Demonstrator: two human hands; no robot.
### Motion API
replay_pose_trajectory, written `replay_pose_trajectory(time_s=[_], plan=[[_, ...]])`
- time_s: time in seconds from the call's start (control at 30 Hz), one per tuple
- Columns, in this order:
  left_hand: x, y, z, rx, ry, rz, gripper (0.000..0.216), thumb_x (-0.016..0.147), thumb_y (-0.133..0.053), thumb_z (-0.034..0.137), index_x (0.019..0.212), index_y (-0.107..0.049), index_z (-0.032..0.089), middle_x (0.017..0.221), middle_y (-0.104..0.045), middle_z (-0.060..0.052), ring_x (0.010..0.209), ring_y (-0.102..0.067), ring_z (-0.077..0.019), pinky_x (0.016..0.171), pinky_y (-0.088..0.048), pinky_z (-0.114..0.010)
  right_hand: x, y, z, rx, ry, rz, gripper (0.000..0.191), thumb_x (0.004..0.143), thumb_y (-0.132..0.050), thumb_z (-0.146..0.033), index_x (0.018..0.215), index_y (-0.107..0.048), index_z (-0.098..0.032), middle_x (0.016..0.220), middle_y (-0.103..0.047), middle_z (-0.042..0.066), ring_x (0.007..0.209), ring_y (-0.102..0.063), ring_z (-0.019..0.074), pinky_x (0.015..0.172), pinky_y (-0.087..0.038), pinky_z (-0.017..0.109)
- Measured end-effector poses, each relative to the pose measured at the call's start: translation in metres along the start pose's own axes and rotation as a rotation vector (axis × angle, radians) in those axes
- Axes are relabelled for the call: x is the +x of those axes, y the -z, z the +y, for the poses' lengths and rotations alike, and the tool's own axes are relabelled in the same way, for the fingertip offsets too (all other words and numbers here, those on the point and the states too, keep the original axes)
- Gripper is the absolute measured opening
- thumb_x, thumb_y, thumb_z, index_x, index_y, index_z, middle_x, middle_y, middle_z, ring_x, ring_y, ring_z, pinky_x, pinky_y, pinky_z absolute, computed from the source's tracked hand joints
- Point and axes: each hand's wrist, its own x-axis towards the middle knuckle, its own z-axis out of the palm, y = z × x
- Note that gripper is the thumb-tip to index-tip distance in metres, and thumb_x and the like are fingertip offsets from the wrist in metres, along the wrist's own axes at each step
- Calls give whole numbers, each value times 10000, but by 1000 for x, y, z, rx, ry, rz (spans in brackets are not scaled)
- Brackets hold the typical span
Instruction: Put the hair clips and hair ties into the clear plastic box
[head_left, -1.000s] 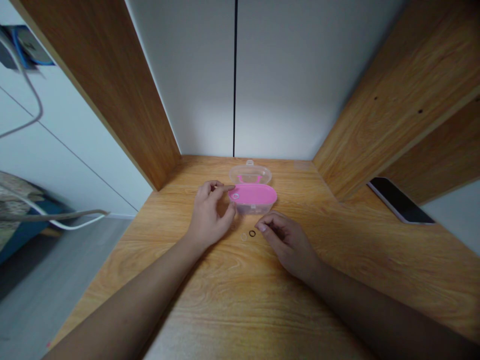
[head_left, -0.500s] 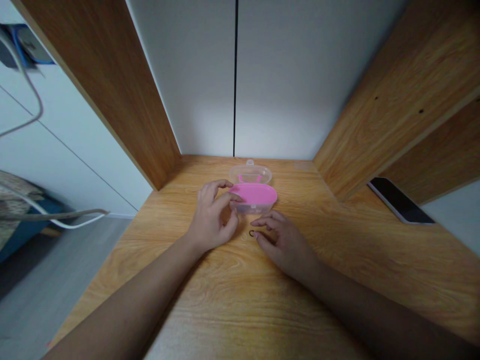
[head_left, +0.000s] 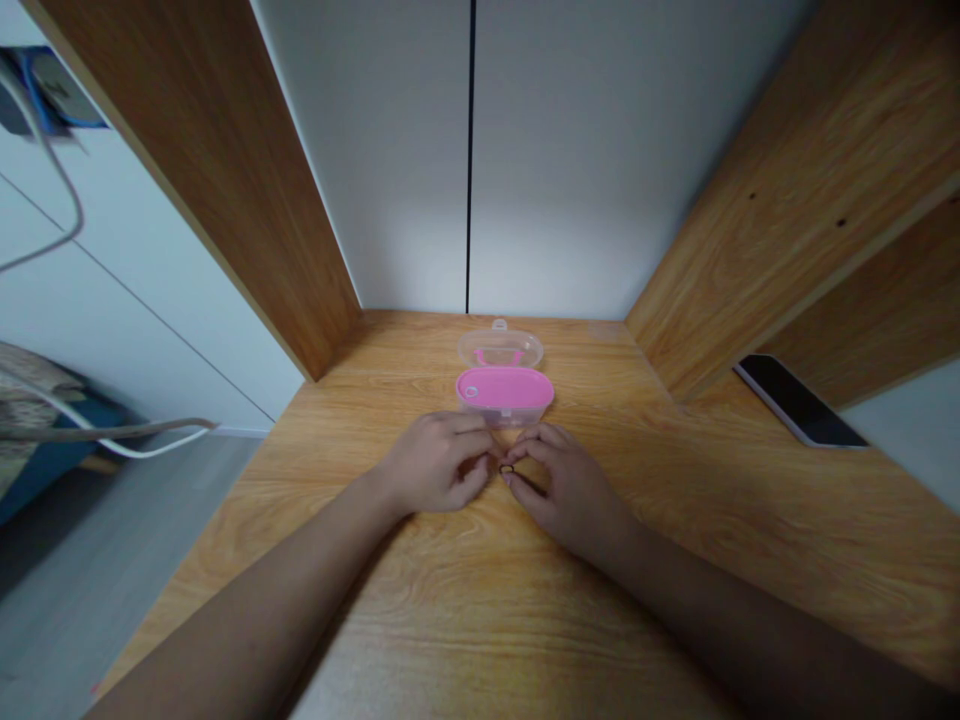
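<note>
Nearest on the wooden bench (head_left: 480, 610), a person's two hands meet in front of one oval pink-topped box (head_left: 505, 388). The right hand (head_left: 568, 482) pinches one dark ring (head_left: 507, 470) between thumb and forefinger; its opening appears as a flattened oval, wider left to right. The left hand (head_left: 444, 462) is curled, fingertips beside the ring; whether it grips anything cannot be told. The box's long axis runs left to right, with one clear ring (head_left: 471, 392) at its left end. One phone (head_left: 799, 400) lies far right, slanting; one clear lid (head_left: 500, 346) sits just behind the box.
</note>
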Motion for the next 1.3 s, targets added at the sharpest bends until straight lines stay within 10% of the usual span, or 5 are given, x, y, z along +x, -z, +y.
replay_pose_trajectory(time_s=[1.3], plan=[[0, 1, 2, -55, 84, -4, 124, 882, -548, 237, 837, -648, 178, 664, -640, 8, 578, -572, -114, 563, -426, -222, 0, 5, -8, 258, -119, 122, 125, 841, -643, -214, 877, -761, -232, 691, -688, -4, 613, -597, 146, 588, -464, 262]])
